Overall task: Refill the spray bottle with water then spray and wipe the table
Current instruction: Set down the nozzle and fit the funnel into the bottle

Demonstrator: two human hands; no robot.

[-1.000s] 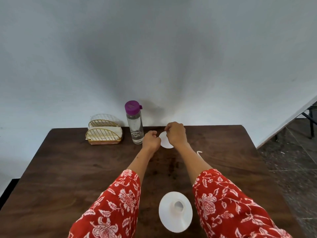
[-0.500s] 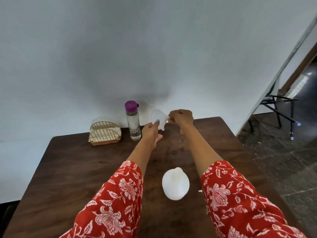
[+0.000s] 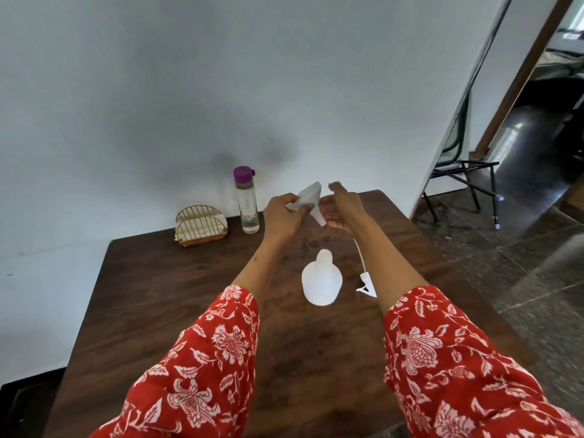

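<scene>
Dark wood table (image 3: pixel 189 311) carries a white spray bottle (image 3: pixel 321 281) standing uncapped at its middle, its sprayer head (image 3: pixel 366 287) with tube lying just to the right. At the back stand a clear water bottle (image 3: pixel 247 203) with a purple cap and a gold wire napkin holder (image 3: pixel 200 225). Above the table, the left hand (image 3: pixel 284 214) pinches a translucent white funnel (image 3: pixel 311 200) by its rim, spout tilted down-right. The right hand (image 3: pixel 344 205) hangs beside the spout, fingers spread and loosely curved, blurred; contact is unclear.
</scene>
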